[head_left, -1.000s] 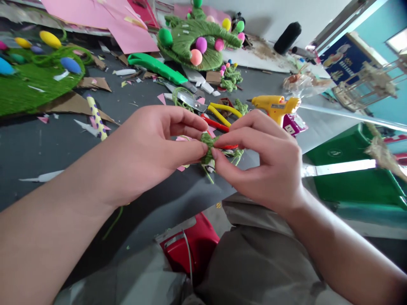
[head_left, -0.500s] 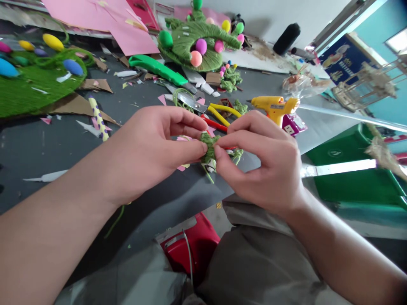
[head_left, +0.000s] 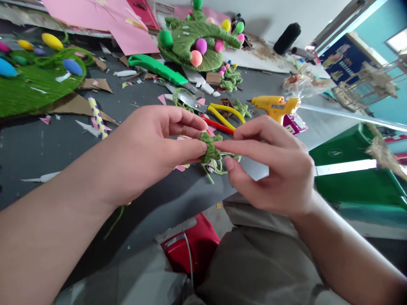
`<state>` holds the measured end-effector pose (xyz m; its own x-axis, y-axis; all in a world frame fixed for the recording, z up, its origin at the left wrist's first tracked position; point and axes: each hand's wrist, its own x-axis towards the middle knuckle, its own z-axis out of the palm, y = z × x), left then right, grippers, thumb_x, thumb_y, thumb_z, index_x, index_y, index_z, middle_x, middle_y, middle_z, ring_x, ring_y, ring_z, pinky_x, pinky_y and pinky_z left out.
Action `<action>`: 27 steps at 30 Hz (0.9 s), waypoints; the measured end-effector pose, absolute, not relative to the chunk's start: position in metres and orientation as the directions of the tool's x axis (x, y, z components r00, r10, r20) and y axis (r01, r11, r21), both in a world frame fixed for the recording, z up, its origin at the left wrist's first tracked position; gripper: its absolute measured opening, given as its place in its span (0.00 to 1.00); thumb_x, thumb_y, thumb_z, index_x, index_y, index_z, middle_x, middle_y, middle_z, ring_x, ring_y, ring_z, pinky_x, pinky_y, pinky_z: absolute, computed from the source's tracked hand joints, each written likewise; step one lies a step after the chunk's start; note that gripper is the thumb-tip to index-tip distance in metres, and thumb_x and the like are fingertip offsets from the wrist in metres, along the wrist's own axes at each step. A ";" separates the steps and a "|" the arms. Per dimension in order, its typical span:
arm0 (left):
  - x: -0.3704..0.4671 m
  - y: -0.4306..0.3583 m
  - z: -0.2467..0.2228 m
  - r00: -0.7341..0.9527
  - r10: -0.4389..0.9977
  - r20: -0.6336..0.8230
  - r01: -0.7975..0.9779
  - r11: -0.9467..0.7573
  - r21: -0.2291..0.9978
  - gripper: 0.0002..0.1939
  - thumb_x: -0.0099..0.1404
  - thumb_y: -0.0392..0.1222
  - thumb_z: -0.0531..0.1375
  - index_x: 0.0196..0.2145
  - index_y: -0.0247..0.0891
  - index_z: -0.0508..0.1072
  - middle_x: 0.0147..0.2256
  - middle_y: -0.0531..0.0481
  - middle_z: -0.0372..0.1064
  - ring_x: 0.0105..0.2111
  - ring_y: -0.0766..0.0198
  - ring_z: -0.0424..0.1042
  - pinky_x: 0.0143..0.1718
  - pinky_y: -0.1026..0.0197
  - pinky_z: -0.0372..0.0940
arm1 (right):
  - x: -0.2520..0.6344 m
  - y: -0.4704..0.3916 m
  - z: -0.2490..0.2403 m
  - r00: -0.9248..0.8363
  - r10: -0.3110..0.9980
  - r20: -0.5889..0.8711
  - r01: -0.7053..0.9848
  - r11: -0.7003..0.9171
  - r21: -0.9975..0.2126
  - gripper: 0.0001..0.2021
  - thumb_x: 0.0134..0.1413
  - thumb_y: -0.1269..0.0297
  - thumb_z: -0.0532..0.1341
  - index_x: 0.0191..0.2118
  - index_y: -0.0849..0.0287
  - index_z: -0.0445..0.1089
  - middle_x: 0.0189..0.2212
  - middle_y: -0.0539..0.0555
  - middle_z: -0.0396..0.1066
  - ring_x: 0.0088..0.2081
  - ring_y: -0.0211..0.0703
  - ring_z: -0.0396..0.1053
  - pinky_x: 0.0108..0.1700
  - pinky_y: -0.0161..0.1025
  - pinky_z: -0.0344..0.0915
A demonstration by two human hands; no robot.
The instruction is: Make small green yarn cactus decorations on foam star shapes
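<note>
My left hand pinches a small star wrapped in green yarn between thumb and fingers. At the star's right side, the index fingertip of my right hand touches it or nearly does; the thumb stands apart from the finger. Loose green yarn hangs by the star's lower edge. Just beyond the hands lie scissors with yellow handles, a red stick-like thing and another small green yarn star.
A yellow glue gun lies at the right, a green utility knife further back. Behind stands a green yarn-wrapped tree with coloured balls. At the left are a green yarn piece and paper scraps. A green bin stands right.
My right hand has drawn back slightly to the right, and its thumb and index finger have parted. The left hand keeps the star in almost the same place.
</note>
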<state>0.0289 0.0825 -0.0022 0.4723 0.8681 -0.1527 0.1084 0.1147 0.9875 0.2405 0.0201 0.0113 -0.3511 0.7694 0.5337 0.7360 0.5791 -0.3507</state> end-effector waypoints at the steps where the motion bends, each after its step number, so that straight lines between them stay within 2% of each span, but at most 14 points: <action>1: 0.029 0.083 -0.002 0.472 0.868 -0.155 0.109 0.117 0.987 0.12 0.59 0.42 0.69 0.43 0.44 0.81 0.36 0.51 0.80 0.33 0.56 0.79 0.25 0.61 0.64 | 0.239 0.020 0.011 -0.311 0.796 0.518 0.736 0.547 -0.398 0.11 0.56 0.71 0.65 0.43 0.51 0.80 0.39 0.55 0.74 0.38 0.45 0.72 0.41 0.47 0.73; 4: 0.029 0.083 -0.001 0.456 0.871 -0.183 0.130 0.139 0.982 0.15 0.58 0.43 0.69 0.44 0.45 0.81 0.35 0.50 0.80 0.34 0.53 0.79 0.26 0.59 0.66 | 0.233 0.020 0.011 -0.190 0.858 0.477 0.719 0.452 -0.527 0.08 0.56 0.71 0.67 0.40 0.51 0.79 0.40 0.54 0.76 0.40 0.46 0.73 0.41 0.47 0.73; 7: 0.030 0.083 0.002 0.438 0.870 -0.228 0.147 0.181 0.972 0.16 0.56 0.43 0.71 0.44 0.44 0.81 0.34 0.50 0.80 0.30 0.56 0.77 0.24 0.60 0.63 | 0.231 0.023 0.009 -0.046 0.909 0.414 0.641 0.345 -0.686 0.04 0.57 0.70 0.68 0.38 0.54 0.77 0.39 0.54 0.76 0.38 0.43 0.73 0.38 0.43 0.73; 10: 0.030 0.083 0.004 0.438 0.864 -0.247 0.167 0.192 0.967 0.18 0.58 0.43 0.70 0.47 0.46 0.81 0.35 0.50 0.80 0.29 0.59 0.76 0.23 0.61 0.61 | 0.233 0.026 0.008 0.044 0.984 0.174 0.442 0.137 -0.887 0.06 0.57 0.66 0.69 0.41 0.56 0.76 0.37 0.52 0.77 0.34 0.40 0.74 0.32 0.38 0.72; 12: 0.029 0.082 0.004 0.462 0.852 -0.245 0.163 0.190 0.968 0.19 0.61 0.45 0.69 0.50 0.47 0.80 0.37 0.50 0.81 0.32 0.58 0.77 0.25 0.61 0.63 | 0.235 0.028 0.007 0.016 1.000 0.005 0.300 0.000 -0.954 0.11 0.54 0.64 0.72 0.43 0.56 0.76 0.34 0.51 0.78 0.31 0.38 0.74 0.30 0.36 0.73; 15: 0.028 0.080 0.005 0.537 0.807 -0.244 0.120 0.213 0.970 0.18 0.66 0.46 0.67 0.53 0.46 0.78 0.41 0.51 0.81 0.39 0.59 0.78 0.32 0.62 0.68 | 0.235 0.029 0.007 -0.030 0.993 -0.111 0.193 -0.103 -0.976 0.14 0.49 0.66 0.75 0.42 0.57 0.76 0.30 0.49 0.77 0.28 0.36 0.73 0.29 0.34 0.73; 18: 0.027 0.080 0.006 0.580 0.776 -0.246 0.098 0.233 0.968 0.15 0.69 0.46 0.65 0.53 0.46 0.77 0.43 0.52 0.80 0.43 0.60 0.78 0.36 0.64 0.69 | 0.233 0.029 0.009 -0.014 0.991 -0.130 0.179 -0.126 -0.976 0.13 0.46 0.68 0.76 0.38 0.58 0.76 0.27 0.48 0.76 0.26 0.35 0.73 0.27 0.33 0.72; 23: 0.027 0.081 0.005 0.551 0.782 -0.291 0.103 0.283 0.954 0.17 0.66 0.46 0.68 0.52 0.47 0.79 0.41 0.50 0.79 0.44 0.55 0.79 0.36 0.61 0.72 | 0.233 0.028 0.010 0.017 0.990 -0.141 0.177 -0.141 -0.974 0.13 0.45 0.68 0.77 0.37 0.57 0.76 0.26 0.48 0.75 0.25 0.36 0.72 0.26 0.33 0.72; 27: 0.028 0.081 0.003 0.535 0.805 -0.256 0.087 0.249 0.965 0.19 0.61 0.45 0.70 0.50 0.48 0.80 0.42 0.49 0.80 0.45 0.50 0.81 0.39 0.57 0.76 | 0.234 0.028 0.008 0.018 0.989 -0.144 0.155 -0.145 -0.977 0.13 0.45 0.68 0.77 0.37 0.57 0.76 0.26 0.48 0.75 0.25 0.35 0.72 0.26 0.32 0.71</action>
